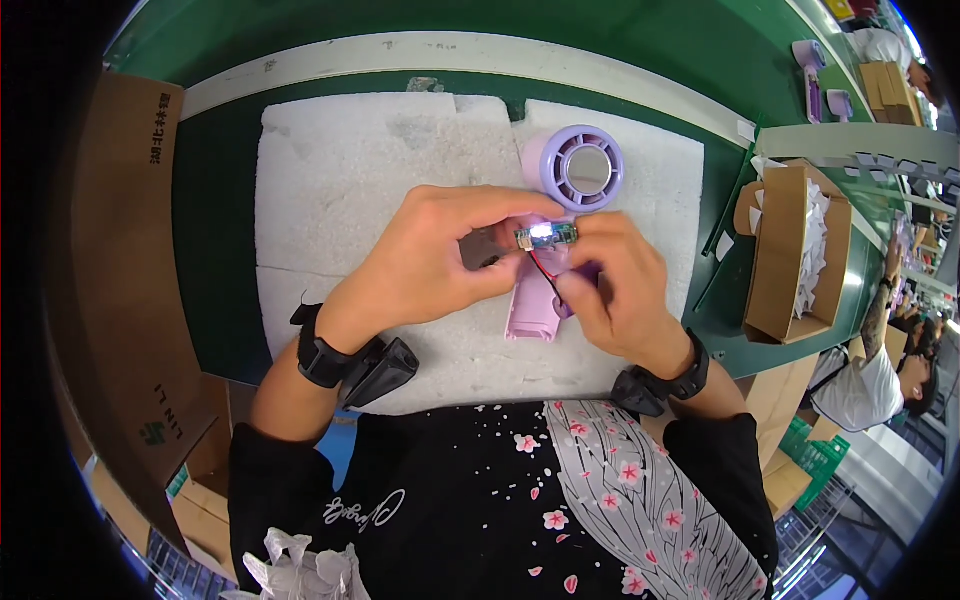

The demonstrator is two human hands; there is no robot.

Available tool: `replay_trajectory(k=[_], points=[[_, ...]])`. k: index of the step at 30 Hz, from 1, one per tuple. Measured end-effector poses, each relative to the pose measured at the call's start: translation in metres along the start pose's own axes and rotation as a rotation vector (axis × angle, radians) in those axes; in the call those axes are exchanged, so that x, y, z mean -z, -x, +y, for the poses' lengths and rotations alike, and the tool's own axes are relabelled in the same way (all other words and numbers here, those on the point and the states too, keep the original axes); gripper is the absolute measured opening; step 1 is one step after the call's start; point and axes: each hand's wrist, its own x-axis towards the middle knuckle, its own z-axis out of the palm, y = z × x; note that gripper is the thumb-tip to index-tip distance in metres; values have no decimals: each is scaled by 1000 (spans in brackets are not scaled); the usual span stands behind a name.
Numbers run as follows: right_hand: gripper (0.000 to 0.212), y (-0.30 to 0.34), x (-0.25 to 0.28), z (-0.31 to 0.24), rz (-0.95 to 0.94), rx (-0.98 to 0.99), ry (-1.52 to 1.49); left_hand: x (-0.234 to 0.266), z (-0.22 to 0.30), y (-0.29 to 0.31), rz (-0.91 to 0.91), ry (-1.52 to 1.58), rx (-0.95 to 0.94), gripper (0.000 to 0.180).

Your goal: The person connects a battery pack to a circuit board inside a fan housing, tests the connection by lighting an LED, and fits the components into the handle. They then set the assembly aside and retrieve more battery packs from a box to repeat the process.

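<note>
A lilac handheld fan [583, 168] lies over the white foam pad, its round slotted head pointing away from me and its pink-lilac handle shell [532, 312] toward me. Above the handle is a small circuit board [546, 236] with a bright white light on it. Red and black wires [543, 268] run down from the board into the shell. My left hand [440, 250] curls around the fan's neck area, fingers closed beside the board's left end. My right hand [620, 285] pinches the board's right end, with its thumb low beside the handle. Fingers partly hide the shell's middle.
The foam pad [330, 190] rests on a green bench with a pale rail [400, 50] behind it. At right stands an open cardboard box [785, 255] holding white pieces. Tall cardboard [120, 300] walls the left side. More lilac fan parts [812, 85] and other people are farther right.
</note>
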Motion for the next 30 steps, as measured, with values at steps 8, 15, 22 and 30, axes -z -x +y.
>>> replay_trajectory(k=[8, 15, 22, 30], points=[[39, -9, -3, -13, 95, -107, -7, -2, 1, 4, 42, -24, -27, 32], [36, -10, -3, -17, 100, -195, -13, -4, 0, 5, 84, -41, -37, 29], [35, -12, -1, -18, 100, -212, 0, -6, 2, 7, 120, -77, -45, 28], [34, -12, 0, -17, 104, -210, 28, -5, 1, 9, 116, -198, -97, 27]])
